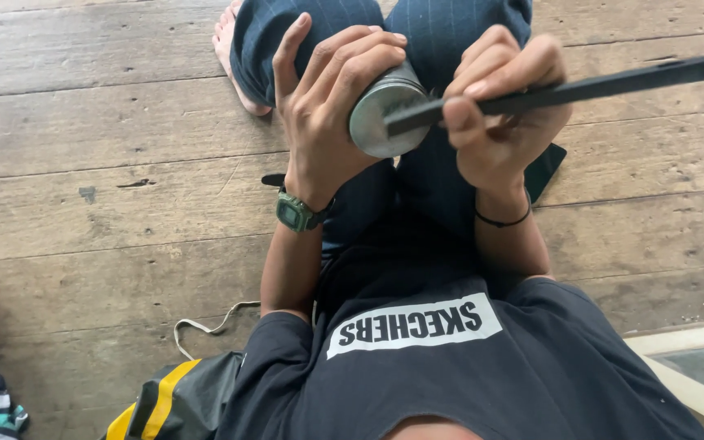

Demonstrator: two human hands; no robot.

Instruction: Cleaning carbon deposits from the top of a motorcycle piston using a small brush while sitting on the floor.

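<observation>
Grey metal catches the light first: we see a short metal cylinder (388, 114), like a tin or a section of pipe, held over the person's lap with its flat round end turned toward the camera. The left hand (327, 102) is wrapped around its side, fingers curled over the top and thumb raised behind. The right hand (503, 106) is clenched around a long, flat dark tool (556, 94), something like a file or narrow blade, whose near tip rests on the cylinder's end face while the far end sticks out well to the right. We judge the work to be under way, with tool and metal already in contact, but the face looks smooth and we cannot tell how much has been worked or how much remains. Around the hands, the person sits on a worn wooden plank floor (107, 163), legs in dark striped trousers (442, 33), one bare foot (234, 57) showing near the top. A green wristwatch (297, 212) sits on the left wrist and a thin black band (503, 220) on the right. A dark flat object (549, 167) lies on the floor just behind the right forearm. A black and yellow bag (177, 399) with a pale cord (205, 326) lies at lower left. Nothing crowds the hands; the knees beneath are the nearest obstacle.
</observation>
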